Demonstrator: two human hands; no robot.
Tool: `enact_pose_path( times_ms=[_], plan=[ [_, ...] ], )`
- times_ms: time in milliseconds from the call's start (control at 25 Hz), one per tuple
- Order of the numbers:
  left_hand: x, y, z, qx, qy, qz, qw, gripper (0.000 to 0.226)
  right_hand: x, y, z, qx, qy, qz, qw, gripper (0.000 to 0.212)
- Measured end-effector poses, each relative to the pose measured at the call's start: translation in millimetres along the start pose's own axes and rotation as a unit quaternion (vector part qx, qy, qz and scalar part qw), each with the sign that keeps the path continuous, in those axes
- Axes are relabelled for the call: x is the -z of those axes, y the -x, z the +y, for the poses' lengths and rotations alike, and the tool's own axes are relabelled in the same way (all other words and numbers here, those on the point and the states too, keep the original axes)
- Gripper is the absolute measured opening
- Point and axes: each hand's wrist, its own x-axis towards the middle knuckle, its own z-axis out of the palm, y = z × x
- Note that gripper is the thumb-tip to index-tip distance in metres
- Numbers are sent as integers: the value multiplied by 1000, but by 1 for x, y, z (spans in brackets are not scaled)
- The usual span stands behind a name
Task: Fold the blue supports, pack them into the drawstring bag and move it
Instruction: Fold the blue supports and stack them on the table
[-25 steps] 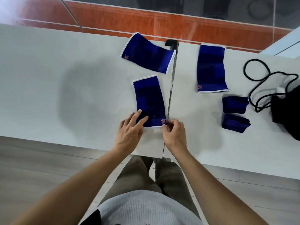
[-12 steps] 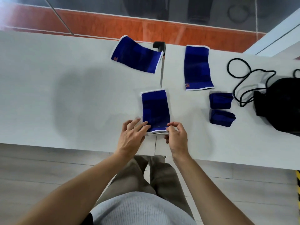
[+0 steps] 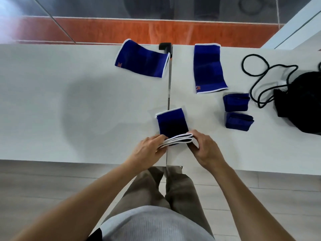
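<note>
Your left hand (image 3: 149, 148) and right hand (image 3: 204, 148) both pinch the near white-trimmed edge of a blue support (image 3: 172, 123), lifting it over the seam at the table's (image 3: 69, 101) front. Two flat supports (image 3: 141, 60) lie farther back, two folded ones (image 3: 237, 110) right, beside the black bag (image 3: 302, 103) and its cord (image 3: 255, 73).

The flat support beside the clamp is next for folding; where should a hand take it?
Grip the flat support by its near long edge, coming from the person's side. It lies flat and slanted, both white-trimmed ends clear.
</note>
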Motion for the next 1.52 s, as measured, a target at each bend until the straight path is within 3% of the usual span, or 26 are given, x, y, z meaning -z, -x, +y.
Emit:
enact_pose_path(
  times_ms=[200, 400, 560, 800, 880, 960, 1040, 1160, 1240, 1360, 1520],
  plan=[
    [17, -25, -1, 221, 177, 53, 958, 13, 1, -26, 3, -69, -65, -15, 995, 25],
    [20, -37, -9, 207, 242, 17, 948, 41, -12, -49, 2, -82, -40, 6, 996, 24],
    [14, -48, -13, 232, 270, 81, 931, 44, -20, -60, 2, -112, -20, 39, 993, 27],
    [2, -61, -2, 266, 195, 166, 929, 40, -31, -73, 0, -150, 22, 80, 985, 26],
    [-2, -63, 1, 238, 83, 224, 942, 36, -34, -78, -2, -178, 37, 85, 980, 26],
    [-13, -61, 2, 139, -79, 273, 949, 30, -35, -79, -5, -196, 35, 88, 976, 27],
    [-25, -58, -3, 49, -162, 242, 955, 30, -37, -79, -7, -204, 14, 105, 973, 26],
    [-40, -50, -16, 27, -218, 133, 966, 48, -40, -75, -8, -160, -36, 172, 971, 22],
    [-43, -49, -19, 42, -223, 100, 969, 57, -42, -66, -2, -77, 73, 200, 974, 26],
    [-42, -51, -19, 66, -227, 76, 969, 69, -44, -48, 17, 39, 205, 171, 963, 31],
    [-37, -63, -17, 85, -243, 59, 964, 82, -38, -54, 23, 39, 224, 110, 968, 39]
  ],
)
